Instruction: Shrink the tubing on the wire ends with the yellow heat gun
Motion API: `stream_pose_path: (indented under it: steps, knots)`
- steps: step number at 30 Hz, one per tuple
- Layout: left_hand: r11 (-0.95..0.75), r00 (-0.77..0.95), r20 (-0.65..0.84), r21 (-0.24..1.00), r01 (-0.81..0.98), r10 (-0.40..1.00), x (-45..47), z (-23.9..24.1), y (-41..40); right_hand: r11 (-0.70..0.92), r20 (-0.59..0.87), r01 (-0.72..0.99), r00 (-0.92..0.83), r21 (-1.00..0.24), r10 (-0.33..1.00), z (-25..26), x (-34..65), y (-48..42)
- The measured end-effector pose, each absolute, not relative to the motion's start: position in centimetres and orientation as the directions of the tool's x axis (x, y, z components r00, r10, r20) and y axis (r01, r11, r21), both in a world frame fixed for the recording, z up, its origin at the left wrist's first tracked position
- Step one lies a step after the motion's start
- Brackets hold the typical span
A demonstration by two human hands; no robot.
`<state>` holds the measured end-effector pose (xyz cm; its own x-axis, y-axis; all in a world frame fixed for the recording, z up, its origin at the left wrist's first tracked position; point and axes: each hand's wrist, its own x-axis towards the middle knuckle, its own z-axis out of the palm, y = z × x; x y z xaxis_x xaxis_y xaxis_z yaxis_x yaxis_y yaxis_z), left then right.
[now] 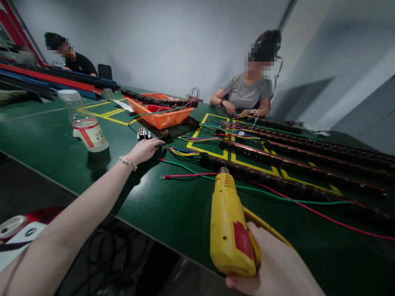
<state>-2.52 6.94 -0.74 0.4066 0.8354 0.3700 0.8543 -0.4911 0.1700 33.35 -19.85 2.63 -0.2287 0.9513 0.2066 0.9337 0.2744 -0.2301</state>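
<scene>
My right hand [274, 263] is wrapped round the handle of a yellow heat gun [228, 222]. Its metal nozzle points away from me, towards the near black bar assembly [247, 170]. My left hand [145, 151] reaches over the green table with fingers stretched out, at a small black block with copper-coloured pins [166, 135]; whether they touch it I cannot tell. A second black block with pale pins [143, 134] lies just beyond that hand. Blue and yellow wires [183, 152] come from the bar's left end. A red wire [185, 176] and a green wire [179, 165] end nearby.
An orange basket [160, 119] holding parts stands beyond my left hand. A plastic bottle [89, 127] is on the left. Several long bar assemblies [296, 158] lie across the right side. One person [253, 90] works opposite; another person [78, 61] is at the far left.
</scene>
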Motion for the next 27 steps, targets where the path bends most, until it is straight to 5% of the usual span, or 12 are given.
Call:
stream_pose_path:
  steps: [4,10,16,27]
  knots:
    - [-0.438,0.309,0.41,0.27,0.857,0.858,-4.3,-1.3,7.9,0.274,0.142,0.92,-0.242,-0.281,0.96,2.6,31.5,-18.7]
    - [-0.627,0.468,0.432,0.391,0.673,0.771,-0.7,-1.5,6.9,0.26,0.296,0.937,-0.186,-0.234,0.937,1.4,29.2,-18.2]
    - [-0.694,0.521,0.461,0.415,0.589,0.718,0.9,-1.3,6.5,0.385,0.381,0.913,-0.311,-0.135,0.871,0.8,28.1,-17.4]
    - [-0.688,0.453,0.528,0.441,0.576,0.718,1.2,-0.9,6.4,0.408,0.349,0.901,-0.339,-0.148,0.874,1.0,25.8,-15.5]
